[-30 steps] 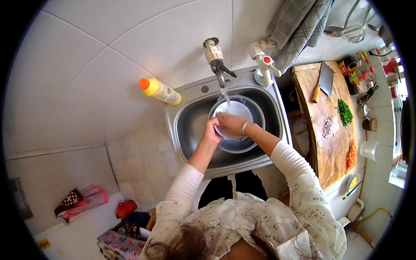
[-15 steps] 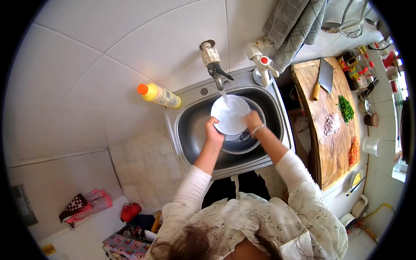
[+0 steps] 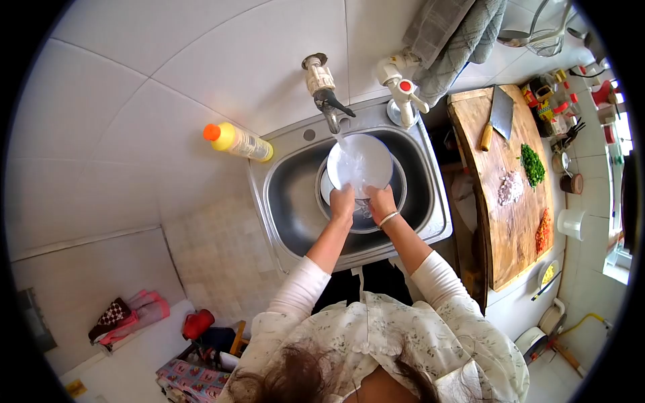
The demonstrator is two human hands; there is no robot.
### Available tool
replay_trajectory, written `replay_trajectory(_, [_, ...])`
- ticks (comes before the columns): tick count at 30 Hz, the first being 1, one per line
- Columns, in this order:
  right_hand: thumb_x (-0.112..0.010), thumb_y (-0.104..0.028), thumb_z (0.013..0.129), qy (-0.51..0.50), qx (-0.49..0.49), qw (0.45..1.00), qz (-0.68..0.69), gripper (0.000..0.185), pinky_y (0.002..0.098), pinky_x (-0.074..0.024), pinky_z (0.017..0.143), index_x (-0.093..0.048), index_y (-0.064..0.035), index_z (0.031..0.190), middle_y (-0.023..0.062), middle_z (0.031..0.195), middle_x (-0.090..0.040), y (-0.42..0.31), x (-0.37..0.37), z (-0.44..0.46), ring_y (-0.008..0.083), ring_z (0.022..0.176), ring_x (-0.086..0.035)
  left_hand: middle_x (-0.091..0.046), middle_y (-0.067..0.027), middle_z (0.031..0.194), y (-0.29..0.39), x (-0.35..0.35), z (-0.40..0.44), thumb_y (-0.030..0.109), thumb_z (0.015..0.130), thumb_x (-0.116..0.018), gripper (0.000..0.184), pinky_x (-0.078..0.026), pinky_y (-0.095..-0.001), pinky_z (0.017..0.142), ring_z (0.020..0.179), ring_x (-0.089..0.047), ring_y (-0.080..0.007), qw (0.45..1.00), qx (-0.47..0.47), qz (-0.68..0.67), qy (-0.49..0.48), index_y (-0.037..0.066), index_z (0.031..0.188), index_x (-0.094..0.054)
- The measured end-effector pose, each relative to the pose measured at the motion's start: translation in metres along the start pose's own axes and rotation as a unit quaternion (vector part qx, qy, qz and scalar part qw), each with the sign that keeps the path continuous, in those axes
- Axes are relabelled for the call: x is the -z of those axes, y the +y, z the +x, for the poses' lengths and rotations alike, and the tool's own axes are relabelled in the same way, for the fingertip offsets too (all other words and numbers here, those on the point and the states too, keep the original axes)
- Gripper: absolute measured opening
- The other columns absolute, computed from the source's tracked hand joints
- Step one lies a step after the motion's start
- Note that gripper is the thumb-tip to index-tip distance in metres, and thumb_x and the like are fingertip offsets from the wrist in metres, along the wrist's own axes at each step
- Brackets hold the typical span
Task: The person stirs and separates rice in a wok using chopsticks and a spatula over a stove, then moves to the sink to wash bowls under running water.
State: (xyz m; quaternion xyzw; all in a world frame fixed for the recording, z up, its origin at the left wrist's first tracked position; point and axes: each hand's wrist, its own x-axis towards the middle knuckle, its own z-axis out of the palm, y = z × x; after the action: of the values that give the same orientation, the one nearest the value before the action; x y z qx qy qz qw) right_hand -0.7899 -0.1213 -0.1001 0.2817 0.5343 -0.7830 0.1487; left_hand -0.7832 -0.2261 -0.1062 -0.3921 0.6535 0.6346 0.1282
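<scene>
A white plate is held by its near rim under the running faucet, and water splashes on its surface. My left hand grips the rim at the near left, fingers closed on it. On the near right, my right hand, with a bracelet at the wrist, is closed on the same rim. Below the plate, a round metal basin stands in the steel sink. Another white dish shows partly inside the basin, mostly hidden.
Left of the faucet stands a yellow bottle. A white valve and grey towels are at the back right. To the right, a wooden board holds a cleaver, chopped greens and other chopped food.
My right hand has moved from the plate's right side to its near edge. My left hand has shifted to the near rim, and the plate tilts under the stream.
</scene>
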Motion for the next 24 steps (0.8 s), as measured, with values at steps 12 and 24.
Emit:
replay_trajectory(12, [-0.046,0.007,0.070,0.089,0.348,0.753,-0.552,0.058,0.0434,-0.0470,0.073,-0.034,-0.0086,0.125,0.0207,0.114,-0.048,-0.084,0.008,-0.013,0.0399,0.091,-0.055,-0.057,-0.0085,0.089,-0.001,0.041,0.026,0.018,0.070,-0.070,0.046,-0.039,-0.0274,0.080,0.085,-0.053,-0.0140,0.982,-0.187,0.015,-0.013,-0.003,0.106,-0.050])
replay_trajectory(24, [-0.063,-0.002,0.067,-0.055,-0.145,0.988,-0.011,0.039,0.0328,-0.0514,0.051,-0.054,-0.0055,0.105,0.0096,0.086,-0.061,-0.029,-0.018,-0.028,0.0240,0.073,-0.061,-0.057,-0.0088,0.090,0.025,0.026,-0.004,0.013,0.061,-0.053,0.036,-0.042,-0.0360,0.082,0.087,-0.053,-0.0231,0.860,0.028,-0.490,-0.136,0.002,0.096,-0.054])
